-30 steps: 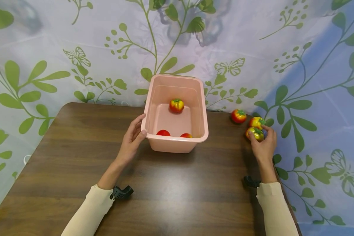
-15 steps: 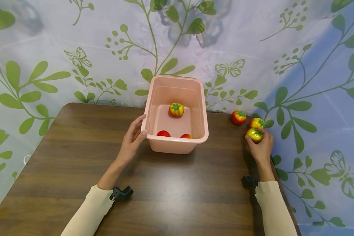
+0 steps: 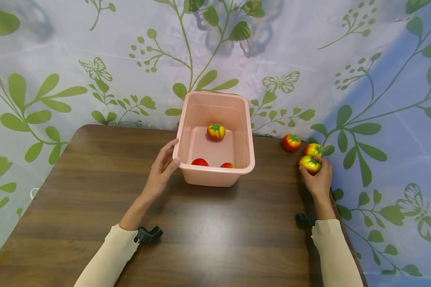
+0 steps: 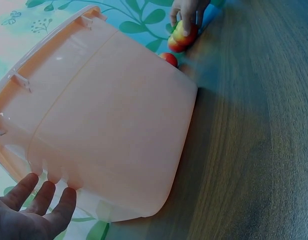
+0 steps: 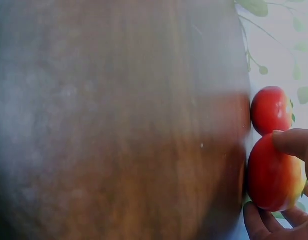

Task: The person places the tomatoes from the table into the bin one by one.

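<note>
At the right side of the dark wood table, my right hand [image 3: 317, 179] grips a glossy red-and-yellow tomato [image 3: 310, 164] with a green leafy top. In the right wrist view the thumb lies on the tomato's [image 5: 274, 175] upper side and the fingers curl beneath it. Right behind it is a second tomato [image 3: 314, 150], and a third tomato [image 3: 291, 142] is to its left. My left hand [image 3: 160, 171] holds the front left corner of a pink plastic basin [image 3: 215, 177]. Its fingertips [image 4: 68, 197] press the outer wall under the rim.
Inside the basin, one tomato [image 3: 216, 132] sits toward the back. Two more, a red tomato [image 3: 200, 162] and another tomato [image 3: 228, 165], are partly hidden by the front rim. A leaf-patterned cloth [image 3: 129, 59] hangs behind and right of the table [image 3: 186, 239].
My right hand has drawn back slightly, closing around the nearest tomato, which has tipped a little. In the basin, the rear tomato has rocked, its green top shifting. My left hand stays at the rim.
</note>
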Demonstrator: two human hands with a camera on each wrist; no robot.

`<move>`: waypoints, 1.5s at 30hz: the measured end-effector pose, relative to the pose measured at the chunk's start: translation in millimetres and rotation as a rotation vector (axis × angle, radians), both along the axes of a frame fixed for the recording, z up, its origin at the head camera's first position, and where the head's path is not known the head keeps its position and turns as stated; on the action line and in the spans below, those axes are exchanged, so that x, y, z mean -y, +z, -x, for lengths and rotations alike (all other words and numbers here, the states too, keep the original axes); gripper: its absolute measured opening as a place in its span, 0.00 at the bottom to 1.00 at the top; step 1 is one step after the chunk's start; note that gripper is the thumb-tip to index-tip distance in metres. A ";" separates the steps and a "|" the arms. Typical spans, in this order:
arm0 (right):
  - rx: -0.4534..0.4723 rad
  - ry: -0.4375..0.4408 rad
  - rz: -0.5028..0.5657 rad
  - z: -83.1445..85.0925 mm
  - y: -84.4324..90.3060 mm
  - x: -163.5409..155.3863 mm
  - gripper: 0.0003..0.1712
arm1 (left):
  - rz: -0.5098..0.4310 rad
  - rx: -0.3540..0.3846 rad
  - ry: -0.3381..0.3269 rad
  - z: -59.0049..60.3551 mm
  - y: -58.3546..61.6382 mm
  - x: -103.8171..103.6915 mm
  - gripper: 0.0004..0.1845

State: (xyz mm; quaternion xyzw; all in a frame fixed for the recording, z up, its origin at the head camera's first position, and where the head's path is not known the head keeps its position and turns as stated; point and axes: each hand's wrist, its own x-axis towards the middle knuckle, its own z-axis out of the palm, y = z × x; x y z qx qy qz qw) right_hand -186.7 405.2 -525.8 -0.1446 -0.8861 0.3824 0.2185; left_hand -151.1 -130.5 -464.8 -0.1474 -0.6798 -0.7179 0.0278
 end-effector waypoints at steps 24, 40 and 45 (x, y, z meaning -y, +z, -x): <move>-0.052 -0.074 0.044 -8.6 38.0 17.2 0.38 | 0.004 -0.008 0.013 -0.1 -2.0 0.5 0.32; -0.227 0.029 0.016 -21.4 99.4 49.5 0.37 | -0.007 -0.018 0.012 0.1 -2.5 -0.5 0.32; -0.213 0.029 -0.001 -21.2 101.8 52.7 0.37 | -0.036 -0.016 0.001 1.1 -4.2 -1.7 0.33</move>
